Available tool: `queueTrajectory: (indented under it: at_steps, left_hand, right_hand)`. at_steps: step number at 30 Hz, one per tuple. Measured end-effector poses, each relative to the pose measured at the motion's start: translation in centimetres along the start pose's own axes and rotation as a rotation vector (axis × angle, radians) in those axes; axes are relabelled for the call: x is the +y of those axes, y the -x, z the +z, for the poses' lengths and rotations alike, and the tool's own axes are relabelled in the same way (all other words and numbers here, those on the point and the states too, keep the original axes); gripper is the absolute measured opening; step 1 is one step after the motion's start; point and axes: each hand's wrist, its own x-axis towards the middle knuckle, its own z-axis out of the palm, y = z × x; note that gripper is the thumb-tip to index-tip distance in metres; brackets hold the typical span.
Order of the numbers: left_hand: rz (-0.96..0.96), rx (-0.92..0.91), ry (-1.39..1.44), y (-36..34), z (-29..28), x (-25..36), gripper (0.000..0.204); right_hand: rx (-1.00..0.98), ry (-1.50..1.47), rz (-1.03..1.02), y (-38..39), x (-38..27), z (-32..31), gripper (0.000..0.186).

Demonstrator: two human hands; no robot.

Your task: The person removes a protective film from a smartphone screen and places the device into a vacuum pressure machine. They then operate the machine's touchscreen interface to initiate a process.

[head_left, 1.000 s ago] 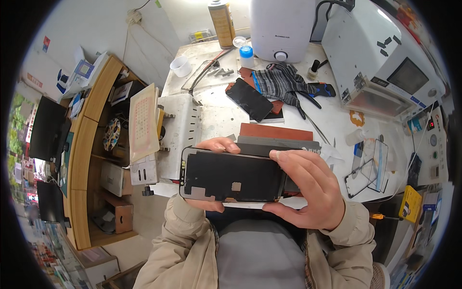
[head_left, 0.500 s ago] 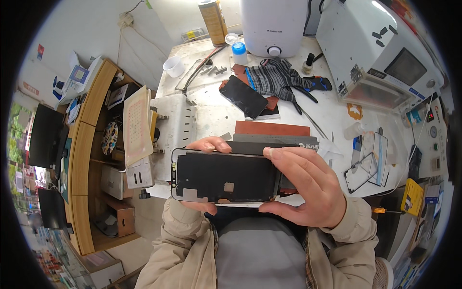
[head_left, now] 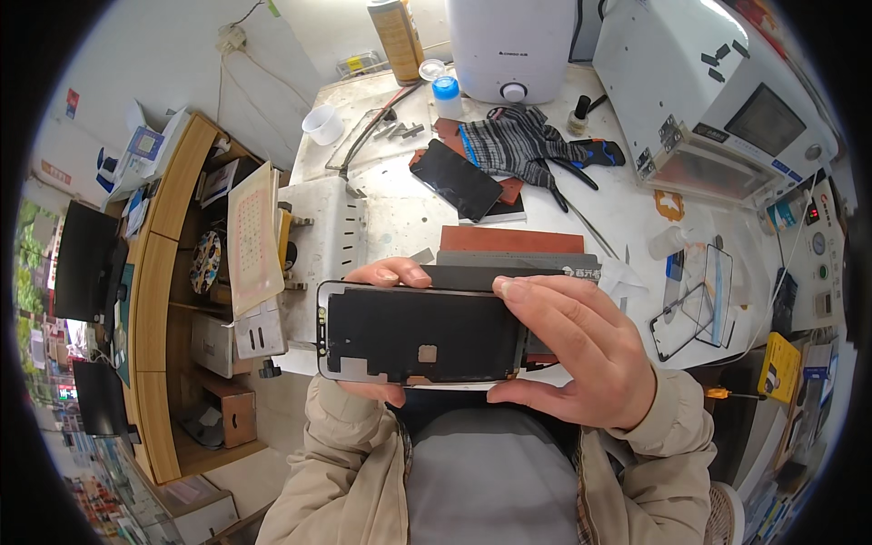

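Note:
Between both hands I hold a phone screen [head_left: 418,336], level and lengthwise, its black backing with a small square patch facing up. My left hand [head_left: 389,272] grips the left half, fingers over the far edge and part of the hand showing below the near edge; its middle is hidden under the screen. My right hand [head_left: 590,354] closes round the right end, fingertips on the far edge and thumb at the near edge. Just beyond lie a red-brown pad [head_left: 513,240] and a dark strip [head_left: 490,272], partly covered by my hands.
A dark phone [head_left: 456,179] and striped glove [head_left: 513,143] lie farther back. Left stands a white slotted metal box [head_left: 322,213]; right, a white machine [head_left: 718,100] with a screen. Thin phone frames [head_left: 681,313], a blue-capped bottle [head_left: 446,95] and a white cup [head_left: 322,124] are on the table.

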Motion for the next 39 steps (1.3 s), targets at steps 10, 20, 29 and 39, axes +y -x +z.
queueTrajectory:
  at_steps: [10,20,29,39]
  left_hand:
    - [-0.006,-0.001,0.044,0.0,0.1,0.1,0.098]
    - [0.008,-0.026,0.060,-0.4,0.3,0.1,0.098]
    - [0.043,0.022,0.056,0.4,1.1,0.5,0.095]
    - [0.087,-0.024,0.091,1.1,1.7,0.8,0.085]
  right_hand:
    - [-0.014,0.002,0.004,-0.2,-0.1,-0.3,0.079]
    - [-0.021,0.013,0.003,-0.1,-0.2,-0.4,0.077]
    - [0.035,0.051,-0.081,0.2,-0.6,-0.4,0.072]
    - [0.023,0.135,-0.157,0.8,-1.1,-0.5,0.079]
